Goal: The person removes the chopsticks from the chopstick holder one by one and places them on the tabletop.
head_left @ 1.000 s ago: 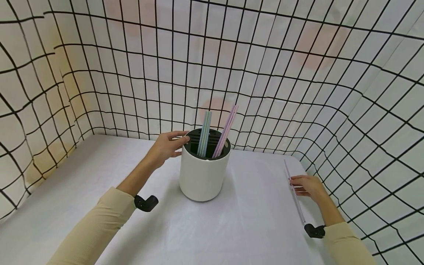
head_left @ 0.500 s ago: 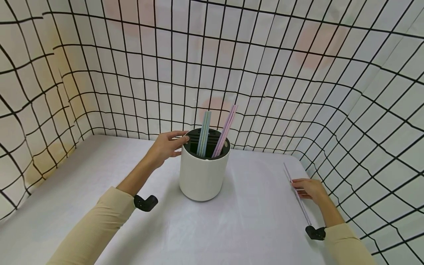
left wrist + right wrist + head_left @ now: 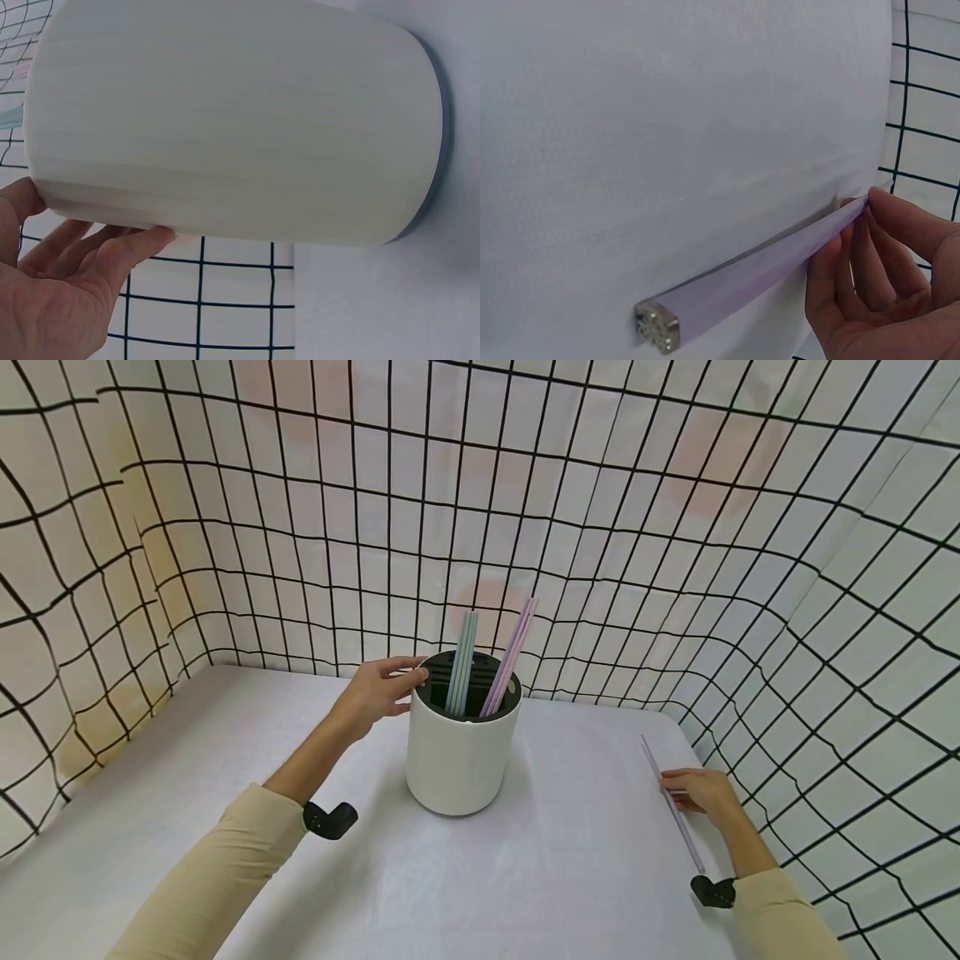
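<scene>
A white cylindrical utensil holder (image 3: 459,768) with a black slotted top stands upright on the table. My left hand (image 3: 377,695) grips its left side, thumb at the rim and fingers against the wall; the left wrist view shows the hand (image 3: 71,277) at the holder's edge. Blue-green chopsticks (image 3: 462,664) and pink-purple chopsticks (image 3: 510,660) stand in the holder, leaning right. At the table's right side my right hand (image 3: 701,791) pinches a light purple chopstick (image 3: 684,831) near its middle. In the right wrist view the chopstick (image 3: 757,277), with its silvery patterned square end, lies close over the white cloth.
A black wire grid (image 3: 360,552) with white sheeting behind it rises at the back and both sides. White cloth covers the table (image 3: 570,860). A black wrist device (image 3: 330,820) sits on the left sleeve, another device (image 3: 712,891) on the right.
My right hand has come slightly nearer along the table's right side with the chopstick, whose near end has swung a little to the right. My left hand and the holder stay in place.
</scene>
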`<state>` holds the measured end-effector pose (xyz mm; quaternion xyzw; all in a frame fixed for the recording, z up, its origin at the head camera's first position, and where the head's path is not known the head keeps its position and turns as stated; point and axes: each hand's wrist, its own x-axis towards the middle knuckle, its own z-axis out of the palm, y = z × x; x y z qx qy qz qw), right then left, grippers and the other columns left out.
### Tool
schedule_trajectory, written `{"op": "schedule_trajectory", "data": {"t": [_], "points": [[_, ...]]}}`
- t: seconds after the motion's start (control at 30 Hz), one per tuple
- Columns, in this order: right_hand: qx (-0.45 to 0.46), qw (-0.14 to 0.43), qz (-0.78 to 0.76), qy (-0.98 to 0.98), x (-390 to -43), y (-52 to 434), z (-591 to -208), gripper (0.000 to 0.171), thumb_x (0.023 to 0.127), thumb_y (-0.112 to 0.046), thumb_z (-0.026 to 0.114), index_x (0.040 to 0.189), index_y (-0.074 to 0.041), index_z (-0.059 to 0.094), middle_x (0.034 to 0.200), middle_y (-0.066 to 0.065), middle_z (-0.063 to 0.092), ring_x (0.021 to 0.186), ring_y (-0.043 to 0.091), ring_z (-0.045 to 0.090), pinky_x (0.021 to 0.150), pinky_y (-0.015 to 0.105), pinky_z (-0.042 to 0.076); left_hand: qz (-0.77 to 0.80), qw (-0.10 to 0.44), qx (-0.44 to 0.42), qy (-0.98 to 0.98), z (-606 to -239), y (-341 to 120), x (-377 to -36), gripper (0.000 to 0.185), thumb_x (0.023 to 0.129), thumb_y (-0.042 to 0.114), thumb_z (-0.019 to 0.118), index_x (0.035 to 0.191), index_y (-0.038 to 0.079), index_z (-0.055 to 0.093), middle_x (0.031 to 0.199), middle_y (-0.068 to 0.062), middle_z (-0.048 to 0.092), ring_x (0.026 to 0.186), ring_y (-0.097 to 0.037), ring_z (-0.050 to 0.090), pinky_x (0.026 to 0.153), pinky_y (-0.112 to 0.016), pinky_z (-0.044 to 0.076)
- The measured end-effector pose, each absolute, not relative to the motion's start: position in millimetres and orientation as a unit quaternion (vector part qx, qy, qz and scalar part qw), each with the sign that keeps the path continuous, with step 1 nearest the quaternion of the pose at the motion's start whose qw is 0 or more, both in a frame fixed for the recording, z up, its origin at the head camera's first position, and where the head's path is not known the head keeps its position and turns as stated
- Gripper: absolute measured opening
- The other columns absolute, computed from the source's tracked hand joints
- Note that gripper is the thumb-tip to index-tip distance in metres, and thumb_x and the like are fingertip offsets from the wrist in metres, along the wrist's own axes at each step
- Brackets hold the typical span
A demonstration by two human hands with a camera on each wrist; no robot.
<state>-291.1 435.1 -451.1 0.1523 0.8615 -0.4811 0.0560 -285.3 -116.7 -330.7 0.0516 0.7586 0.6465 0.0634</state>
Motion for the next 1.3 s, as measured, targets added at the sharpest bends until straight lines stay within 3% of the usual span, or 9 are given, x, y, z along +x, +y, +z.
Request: {"op": "schedule_trajectory", "data": {"t": [0.77,1.03,1.3], "points": [[0.162,0.045,-0.463,0.870,-290,436,-453,0.042,0.092,-0.016,0.074,0.124,0.010,0.067,0.089,-0.002,0.076,0.074,0.008,0.068,0.067,0.025,0.064,0.654,0.059,0.067,0.751,-332,-116,-285,0.048,0.103,0.031,0.063,0.147,0.014,0.055,0.145,-0.013,0.057,0.133,-0.027,0.058,0.104,-0.043,0.056],[0.117,0.015,-0.468,0.876,-297,402,-425,0.046,0.097,-0.022,0.070,0.131,0.007,0.063,0.103,0.001,0.075,0.086,0.014,0.073,0.074,0.023,0.064,0.652,0.059,0.063,0.753,-331,-116,-284,0.046,0.103,0.030,0.063,0.146,0.015,0.056,0.143,-0.011,0.059,0.132,-0.026,0.058,0.104,-0.043,0.057],[0.029,0.018,-0.511,0.859,-295,343,-376,0.048,0.097,-0.023,0.071,0.134,0.006,0.060,0.110,0.008,0.074,0.085,0.013,0.075,0.084,0.028,0.064,0.652,0.058,0.067,0.753,-332,-117,-284,0.048,0.103,0.031,0.062,0.147,0.014,0.055,0.145,-0.013,0.058,0.133,-0.027,0.058,0.105,-0.044,0.056]]}}
